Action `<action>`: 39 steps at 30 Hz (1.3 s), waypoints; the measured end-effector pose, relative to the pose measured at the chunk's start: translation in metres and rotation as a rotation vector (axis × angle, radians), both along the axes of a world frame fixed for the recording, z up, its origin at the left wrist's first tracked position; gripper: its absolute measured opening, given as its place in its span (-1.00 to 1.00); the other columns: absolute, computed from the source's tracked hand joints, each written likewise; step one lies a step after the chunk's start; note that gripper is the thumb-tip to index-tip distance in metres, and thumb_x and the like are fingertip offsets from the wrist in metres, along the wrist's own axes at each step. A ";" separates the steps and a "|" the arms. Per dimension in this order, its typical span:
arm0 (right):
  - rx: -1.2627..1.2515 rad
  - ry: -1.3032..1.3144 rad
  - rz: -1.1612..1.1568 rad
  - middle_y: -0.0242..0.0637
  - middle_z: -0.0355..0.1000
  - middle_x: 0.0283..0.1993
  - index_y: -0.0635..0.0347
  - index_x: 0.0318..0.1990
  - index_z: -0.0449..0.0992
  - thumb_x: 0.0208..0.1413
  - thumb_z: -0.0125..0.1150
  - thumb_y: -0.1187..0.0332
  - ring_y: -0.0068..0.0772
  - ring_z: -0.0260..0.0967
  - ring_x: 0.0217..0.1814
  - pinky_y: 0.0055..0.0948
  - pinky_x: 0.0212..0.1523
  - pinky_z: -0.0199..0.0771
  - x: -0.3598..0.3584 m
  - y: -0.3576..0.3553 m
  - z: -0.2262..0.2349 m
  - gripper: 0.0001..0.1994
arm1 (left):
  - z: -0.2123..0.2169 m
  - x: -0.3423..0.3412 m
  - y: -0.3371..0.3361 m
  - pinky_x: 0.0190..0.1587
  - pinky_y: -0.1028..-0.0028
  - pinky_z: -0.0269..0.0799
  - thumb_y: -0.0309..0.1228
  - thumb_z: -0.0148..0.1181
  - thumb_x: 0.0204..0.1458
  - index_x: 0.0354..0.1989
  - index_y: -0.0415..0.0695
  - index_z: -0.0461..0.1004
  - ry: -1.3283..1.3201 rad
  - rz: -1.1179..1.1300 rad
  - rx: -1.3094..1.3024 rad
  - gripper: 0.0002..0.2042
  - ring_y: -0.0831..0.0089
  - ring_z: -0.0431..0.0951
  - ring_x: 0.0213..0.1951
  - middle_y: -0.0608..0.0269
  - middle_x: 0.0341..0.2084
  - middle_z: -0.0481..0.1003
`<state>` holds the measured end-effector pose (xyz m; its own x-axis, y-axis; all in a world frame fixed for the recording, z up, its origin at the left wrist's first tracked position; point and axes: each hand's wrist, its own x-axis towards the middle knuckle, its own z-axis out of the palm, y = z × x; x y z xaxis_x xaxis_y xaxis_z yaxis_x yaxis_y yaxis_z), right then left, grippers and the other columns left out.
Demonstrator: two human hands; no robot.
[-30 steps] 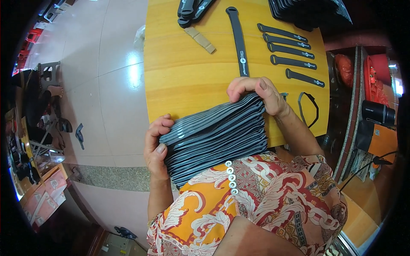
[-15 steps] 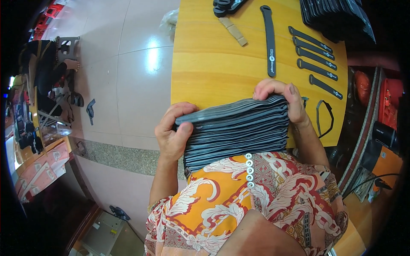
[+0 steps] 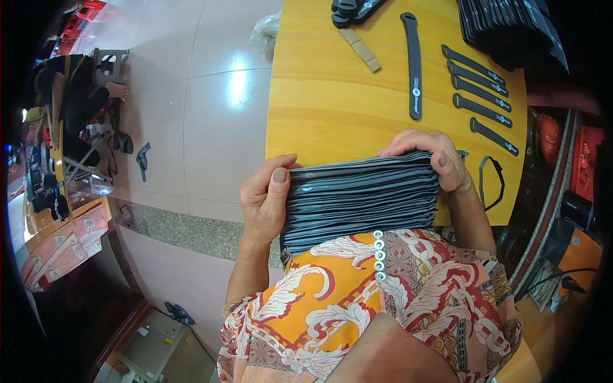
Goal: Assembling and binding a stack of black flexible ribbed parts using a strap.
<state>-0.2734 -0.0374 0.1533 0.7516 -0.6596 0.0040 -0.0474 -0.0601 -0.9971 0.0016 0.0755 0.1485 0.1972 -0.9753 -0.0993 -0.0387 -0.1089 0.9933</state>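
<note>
A thick stack of thin black and grey flat pieces [image 3: 361, 201] rests against my shirt front at the table's near edge, its layered edges facing up. My left hand [image 3: 265, 196] is closed on the stack's left end, thumb on the near side and fingers bent around the far corner. At the right end my right hand [image 3: 440, 159] grips the far corner, with its fingers over the far side and thumb on the end. What exactly the pieces are cannot be made out. A long black strap with a slotted head [image 3: 414, 67] lies on the table beyond the stack.
Several shorter black straps [image 3: 482, 112] lie in a row on the yellow table [image 3: 319, 96], near a looped black band [image 3: 491, 182]. Tan folded strip [image 3: 361, 50] and a dark pile [image 3: 511, 32] are farther back. Another person [image 3: 70, 102] sits at far left.
The stack's far edge has become straighter and more level between my hands. My left thumb has moved up along its end. The whole view has shifted slightly.
</note>
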 end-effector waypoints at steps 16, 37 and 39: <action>-0.004 0.065 0.111 -0.13 0.46 -0.29 0.38 -0.23 0.50 0.04 -0.14 0.05 -0.30 0.39 -0.25 -0.45 -0.18 0.35 -0.006 -0.008 -0.001 -0.50 | 0.064 -0.022 -0.054 -0.06 0.20 0.40 -0.21 0.22 -0.01 0.13 -0.36 0.26 -0.762 -0.897 -0.415 -0.40 -0.02 0.47 -0.11 -0.16 -0.10 0.42; 0.140 0.948 0.103 0.11 0.42 -0.51 0.34 -0.49 0.55 -0.07 0.20 0.32 0.08 0.43 -0.43 -0.13 -0.34 0.41 -0.055 0.131 -0.019 -0.79 | 0.066 -0.020 -0.053 0.07 0.14 0.25 -0.22 0.36 -0.29 0.23 -0.49 0.00 -0.839 -1.226 -0.411 -0.06 -0.07 0.33 0.00 -0.24 -0.01 0.27; 0.192 0.945 -0.024 0.13 0.41 -0.53 0.36 -0.48 0.54 -0.05 0.20 0.31 0.06 0.43 -0.45 -0.15 -0.35 0.41 -0.044 0.131 -0.009 -0.77 | 0.065 -0.020 -0.052 0.07 0.14 0.25 -0.21 0.36 -0.28 0.23 -0.49 0.00 -0.843 -1.227 -0.418 -0.06 -0.07 0.33 0.00 -0.24 -0.01 0.27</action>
